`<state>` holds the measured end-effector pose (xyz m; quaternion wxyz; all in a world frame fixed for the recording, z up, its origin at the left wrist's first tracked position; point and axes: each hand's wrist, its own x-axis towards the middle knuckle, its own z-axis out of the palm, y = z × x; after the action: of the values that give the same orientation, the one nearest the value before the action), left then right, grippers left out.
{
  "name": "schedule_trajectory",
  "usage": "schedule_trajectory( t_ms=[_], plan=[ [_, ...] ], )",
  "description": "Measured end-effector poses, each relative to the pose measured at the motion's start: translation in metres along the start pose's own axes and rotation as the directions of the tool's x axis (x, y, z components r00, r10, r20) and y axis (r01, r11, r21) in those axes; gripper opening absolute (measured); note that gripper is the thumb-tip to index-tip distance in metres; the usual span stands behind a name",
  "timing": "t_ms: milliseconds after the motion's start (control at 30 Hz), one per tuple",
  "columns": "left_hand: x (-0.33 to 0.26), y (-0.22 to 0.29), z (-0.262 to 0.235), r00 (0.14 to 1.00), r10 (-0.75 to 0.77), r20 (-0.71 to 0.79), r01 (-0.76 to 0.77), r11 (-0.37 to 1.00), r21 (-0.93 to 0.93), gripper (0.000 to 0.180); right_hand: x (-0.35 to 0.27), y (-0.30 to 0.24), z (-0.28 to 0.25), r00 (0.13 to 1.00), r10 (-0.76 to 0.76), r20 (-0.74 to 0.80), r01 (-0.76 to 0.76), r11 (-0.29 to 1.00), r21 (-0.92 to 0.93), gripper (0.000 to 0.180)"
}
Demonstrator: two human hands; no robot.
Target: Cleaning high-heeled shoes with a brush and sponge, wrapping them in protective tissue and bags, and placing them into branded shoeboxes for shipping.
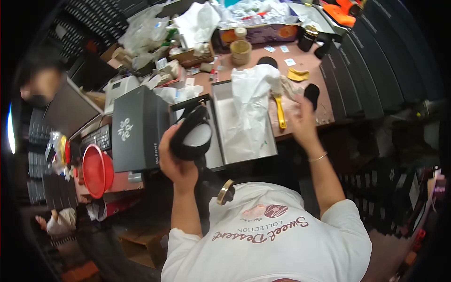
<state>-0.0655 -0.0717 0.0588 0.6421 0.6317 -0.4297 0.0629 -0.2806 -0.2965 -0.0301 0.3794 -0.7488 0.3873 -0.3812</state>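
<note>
My left hand [177,164] is wrapped round a black shoe [191,136] with a pale patch showing on it, held over the edge of an open box. A dark piece with a gold band [225,191] hangs below it; I cannot tell whether it belongs to the shoe. My right hand [303,123] has its fingers apart and slightly blurred, with nothing seen in it. Close by it lie a yellow-handled brush [280,113] and a black oval pad [311,95]. White tissue paper [251,103] spills over the open shoebox [227,141] between my hands.
A dark grey box [136,131] stands left of the shoebox, beside a red basin [97,171] and a keyboard [96,138]. At the back are a jar [240,51], a yellow cloth [298,74] and heaped plastic bags. Stacked dark boxes [371,66] line the right. Another person is at the left.
</note>
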Motion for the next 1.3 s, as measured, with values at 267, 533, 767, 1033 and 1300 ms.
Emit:
schedule_trajectory(
  t_ms=[267, 533, 767, 1033, 1300],
  plan=[
    [0.024, 0.006, 0.016, 0.972, 0.217, 0.084, -0.21, 0.973, -0.092, 0.035, 0.07, 0.197, -0.058, 0.987, 0.084, -0.135, -0.147, 0.807, -0.572, 0.056],
    [0.018, -0.01, 0.023, 0.987, -0.034, 0.158, 0.077, 0.959, -0.273, 0.035, -0.029, -0.084, -0.017, 0.649, -0.573, 0.501, 0.519, 0.814, 0.26, 0.042],
    [-0.008, 0.002, 0.052, 0.901, -0.026, 0.433, 0.199, 0.912, -0.359, 0.044, -0.081, -0.11, 0.049, 0.41, -0.584, 0.701, 0.775, 0.628, 0.069, 0.024],
    [-0.019, -0.031, 0.058, 0.986, -0.159, 0.043, 0.158, 0.837, -0.523, 0.035, -0.038, -0.133, -0.031, 0.512, -0.25, 0.822, 0.682, 0.7, -0.212, 0.009],
    [0.019, -0.051, 0.041, 0.831, -0.538, -0.142, 0.298, 0.646, -0.703, 0.03, 0.055, -0.004, -0.05, 0.934, -0.21, 0.29, 0.347, 0.735, -0.582, 0.053]
  ],
)
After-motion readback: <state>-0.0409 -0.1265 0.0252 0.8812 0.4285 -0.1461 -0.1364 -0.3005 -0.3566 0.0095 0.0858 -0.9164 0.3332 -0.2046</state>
